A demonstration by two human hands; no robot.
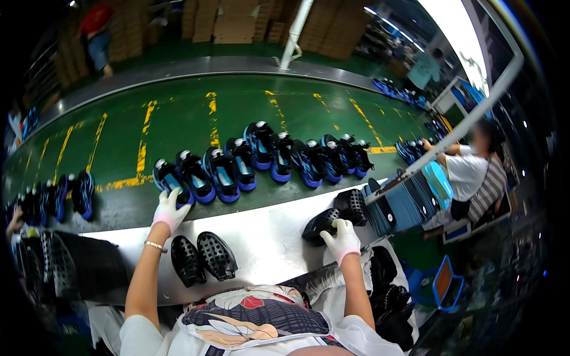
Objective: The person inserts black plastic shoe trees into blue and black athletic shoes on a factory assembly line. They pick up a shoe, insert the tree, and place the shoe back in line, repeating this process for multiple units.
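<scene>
My left hand (171, 210), in a white glove with a pink cuff, has its fingers around the near end of a black and blue sneaker (172, 176). That sneaker stands leftmost in a row of similar ones along the near edge of the green surface. My right hand (342, 240), gloved alike, grips the near end of a black, perforated shoe-shaped form (320, 224); its fingertips are partly hidden. Just beyond it lies another black form (351, 205). Two more forms, one (187, 261) beside the other (217, 255), lie on the metal table between my arms.
The metal table (261, 237) borders the green surface (178, 113) with yellow marks. Blue-grey insoles (409, 204) stand stacked at right, by a slanting white pole (451, 139). A seated person (472, 172) is beyond. A black container (89, 267) stands left.
</scene>
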